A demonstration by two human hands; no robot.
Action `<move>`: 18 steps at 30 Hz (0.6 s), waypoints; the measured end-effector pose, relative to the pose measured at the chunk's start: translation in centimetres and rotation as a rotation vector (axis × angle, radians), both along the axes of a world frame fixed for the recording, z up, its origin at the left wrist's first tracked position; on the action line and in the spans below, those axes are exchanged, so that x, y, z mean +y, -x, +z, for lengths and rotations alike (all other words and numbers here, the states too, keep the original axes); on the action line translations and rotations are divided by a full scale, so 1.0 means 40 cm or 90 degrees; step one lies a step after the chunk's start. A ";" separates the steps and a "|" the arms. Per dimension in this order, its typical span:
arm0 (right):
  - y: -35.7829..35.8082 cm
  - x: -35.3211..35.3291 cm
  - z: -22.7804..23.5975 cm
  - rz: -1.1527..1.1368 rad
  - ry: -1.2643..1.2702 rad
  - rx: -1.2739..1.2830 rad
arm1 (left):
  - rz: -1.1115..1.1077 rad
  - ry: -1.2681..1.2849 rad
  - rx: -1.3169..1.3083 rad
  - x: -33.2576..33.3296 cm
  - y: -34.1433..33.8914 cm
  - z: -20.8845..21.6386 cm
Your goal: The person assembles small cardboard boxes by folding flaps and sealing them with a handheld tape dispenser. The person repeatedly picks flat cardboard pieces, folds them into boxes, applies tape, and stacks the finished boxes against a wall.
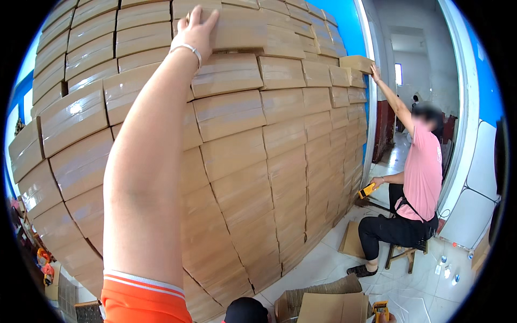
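Observation:
My left arm, in an orange sleeve, stretches up across the tall stack of taped brown cartons (231, 156). At its end my left hand (196, 33), with a white band at the wrist, rests against a carton (239, 29) in an upper row, fingers spread. Only a small part of my right hand (386, 317) shows at the bottom edge, closed around a yellow handheld tool (380, 308). What lies below it is cut off. Beside that tool are folded flat cardboard sheets (331, 308).
At the right a seated person in a pink shirt (423, 167) touches a carton (356, 63) with one hand and holds a yellow tool (367, 190). They sit on a wooden stool (409, 255) by an open doorway. A dark rounded shape (245, 310) shows at the bottom.

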State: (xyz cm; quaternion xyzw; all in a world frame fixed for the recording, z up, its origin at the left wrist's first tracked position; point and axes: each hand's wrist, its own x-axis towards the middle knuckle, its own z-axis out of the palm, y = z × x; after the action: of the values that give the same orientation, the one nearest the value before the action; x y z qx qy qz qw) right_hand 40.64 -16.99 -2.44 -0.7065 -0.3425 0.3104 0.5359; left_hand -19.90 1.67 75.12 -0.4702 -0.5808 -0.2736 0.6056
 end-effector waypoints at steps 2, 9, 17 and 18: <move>-0.018 0.011 -0.032 0.009 -0.023 -0.072 | 0.080 0.150 -0.157 0.035 0.012 0.005; -0.050 0.016 -0.134 0.058 0.045 -0.084 | 0.309 -0.009 0.076 0.095 -0.098 -0.148; 0.141 0.019 0.196 -0.014 -0.013 0.131 | -0.471 0.725 0.161 0.072 -0.422 -1.197; 0.153 0.032 0.201 -0.010 0.000 0.142 | -0.379 0.911 0.118 0.033 -0.441 -1.333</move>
State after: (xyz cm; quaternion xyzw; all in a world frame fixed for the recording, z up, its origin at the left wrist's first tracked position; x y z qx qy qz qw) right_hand 34.53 -15.70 5.59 -0.6700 -0.2753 0.3831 0.5732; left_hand -2.27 2.99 21.80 -0.9035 -0.4123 0.0571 0.1019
